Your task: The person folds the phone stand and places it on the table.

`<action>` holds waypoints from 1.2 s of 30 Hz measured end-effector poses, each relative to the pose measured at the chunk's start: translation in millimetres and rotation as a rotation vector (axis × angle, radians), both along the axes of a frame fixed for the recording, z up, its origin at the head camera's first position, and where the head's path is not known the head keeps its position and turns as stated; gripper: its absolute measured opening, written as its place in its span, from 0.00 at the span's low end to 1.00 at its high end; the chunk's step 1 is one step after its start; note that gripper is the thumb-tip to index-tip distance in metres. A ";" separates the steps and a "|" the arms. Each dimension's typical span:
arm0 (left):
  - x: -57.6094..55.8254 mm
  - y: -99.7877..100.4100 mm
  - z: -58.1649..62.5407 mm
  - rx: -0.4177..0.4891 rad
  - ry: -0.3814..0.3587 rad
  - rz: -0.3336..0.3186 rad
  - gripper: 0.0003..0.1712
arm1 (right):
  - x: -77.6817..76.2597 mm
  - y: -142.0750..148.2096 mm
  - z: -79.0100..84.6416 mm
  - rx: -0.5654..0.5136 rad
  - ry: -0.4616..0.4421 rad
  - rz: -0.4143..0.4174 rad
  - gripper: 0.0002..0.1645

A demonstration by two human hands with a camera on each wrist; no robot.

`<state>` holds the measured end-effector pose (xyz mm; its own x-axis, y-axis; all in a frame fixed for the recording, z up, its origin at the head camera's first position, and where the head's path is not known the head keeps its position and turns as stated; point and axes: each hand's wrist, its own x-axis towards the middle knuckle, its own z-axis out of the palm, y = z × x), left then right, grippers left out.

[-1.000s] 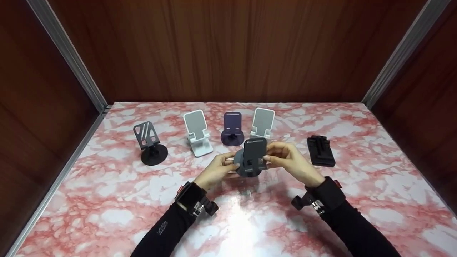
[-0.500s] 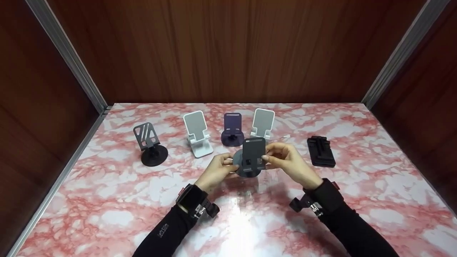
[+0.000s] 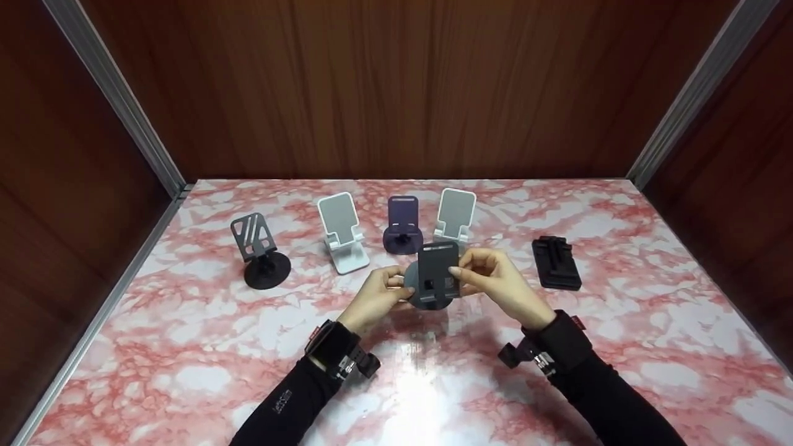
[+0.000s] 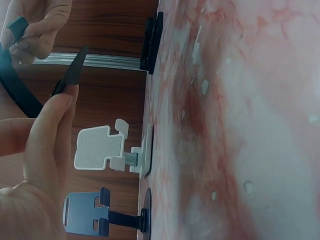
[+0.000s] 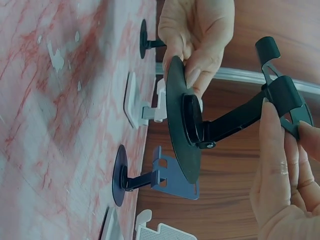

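Observation:
Both hands hold a dark phone stand (image 3: 439, 266) with a round base, raised off the tabletop as the right wrist view shows. My left hand (image 3: 378, 296) pinches the edge of its round base (image 5: 181, 125) between thumb and fingers. At the other end my right hand (image 3: 495, 282) pinches the side of the back plate, thumb on the front face. In the right wrist view a hinged arm (image 5: 232, 122) joins base and plate at an angle. Behind the held stand are a purple phone stand (image 3: 403, 214) and a white one (image 3: 456, 210), its foot partly hidden.
Another white phone stand (image 3: 341, 223) and a dark grey slotted one (image 3: 263, 263) stand at the left. A folded black stand (image 3: 556, 262) lies at the right. The marbled table (image 3: 186, 371) is walled by brown wood panels (image 3: 396, 93).
The plate of the held stand has tilted and shifted slightly left and down, with my right hand moving along. My left hand keeps its grip on the base, barely moving.

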<state>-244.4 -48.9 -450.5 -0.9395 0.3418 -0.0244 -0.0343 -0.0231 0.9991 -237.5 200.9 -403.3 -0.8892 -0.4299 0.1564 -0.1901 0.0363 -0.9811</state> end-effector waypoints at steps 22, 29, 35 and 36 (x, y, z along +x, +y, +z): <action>7.3 -3.3 15.2 -0.009 0.275 0.057 0.13 | -9.6 5.8 15.8 0.042 -0.008 0.075 0.13; 8.4 -2.6 14.9 -0.041 0.337 0.060 0.13 | -12.4 10.5 14.9 0.018 -0.057 0.130 0.17; 10.2 -1.6 17.5 -0.127 0.433 0.087 0.12 | -15.1 12.9 13.3 -0.009 -0.105 0.191 0.18; 10.0 -1.4 18.3 -0.140 0.454 0.092 0.12 | -15.3 13.3 13.2 -0.010 -0.108 0.197 0.19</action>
